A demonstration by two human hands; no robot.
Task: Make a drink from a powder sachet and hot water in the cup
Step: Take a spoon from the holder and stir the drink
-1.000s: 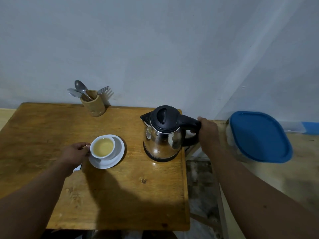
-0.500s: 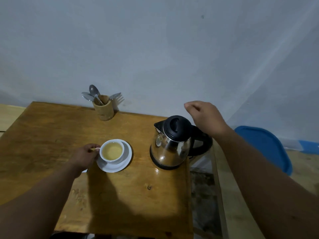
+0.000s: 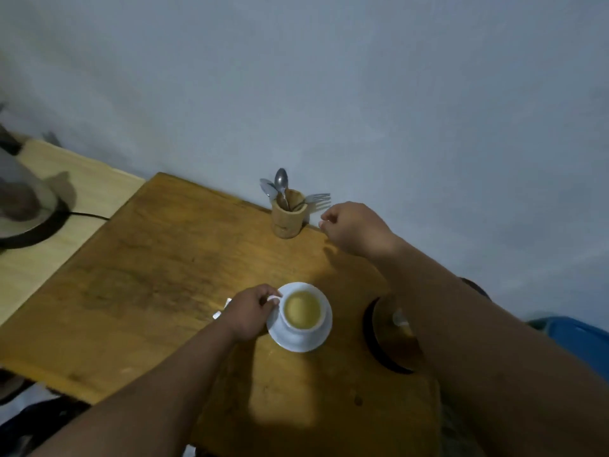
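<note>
A white cup [image 3: 302, 316] full of pale yellow drink stands on a white saucer [image 3: 321, 339] on the wooden table [image 3: 158, 275]. My left hand [image 3: 250, 311] pinches the cup's handle from the left. A white scrap, perhaps the sachet [image 3: 221, 310], peeks out from under that hand. My right hand [image 3: 354, 227] hovers near the wall, just right of the wooden holder [image 3: 288, 216] with spoons [image 3: 280, 186] and a fork; its fingers are loosely curled and hold nothing. The steel kettle [image 3: 393, 338] is mostly hidden under my right forearm.
A blue lid [image 3: 583, 344] shows at the right edge, behind my right arm. On a paler surface to the left sits a blurred grey appliance [image 3: 23, 199] with a black cord [image 3: 89, 216]. The wall runs close behind the table.
My right hand left the kettle handle and travelled left across the table to the cutlery holder. The view swung and tilted. My left hand has stayed on the cup handle.
</note>
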